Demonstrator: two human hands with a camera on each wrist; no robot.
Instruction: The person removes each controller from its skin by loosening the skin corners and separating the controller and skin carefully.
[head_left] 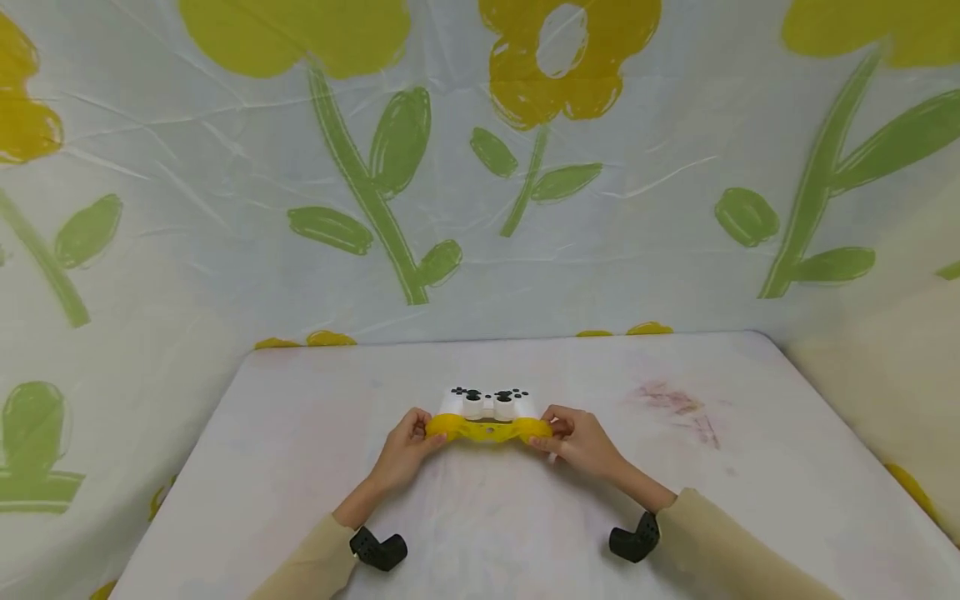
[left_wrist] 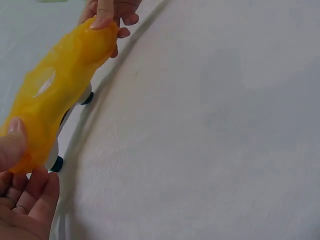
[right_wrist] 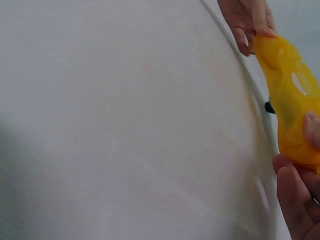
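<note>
A white game controller (head_left: 489, 407) with black thumbsticks and buttons is partly covered by a yellow, stretchy-looking cover (head_left: 489, 430) on the side nearest the person. My left hand (head_left: 405, 447) pinches the cover's left end, thumb on the near face and fingers behind. At the other end, my right hand (head_left: 587, 444) pinches in the same way. From the left wrist, the yellow cover (left_wrist: 55, 82) fills the upper left, with two dark-tipped thumbsticks showing past its edge. The right wrist view shows the cover (right_wrist: 287, 100) at the right, hiding most of the controller.
Beneath the hands lies a white tabletop (head_left: 300, 467) with a reddish smudge (head_left: 678, 402) at the right. A flower-printed cloth (head_left: 637, 233) hangs behind and at both sides. Each wrist carries a black device, such as the left one (head_left: 378, 550).
</note>
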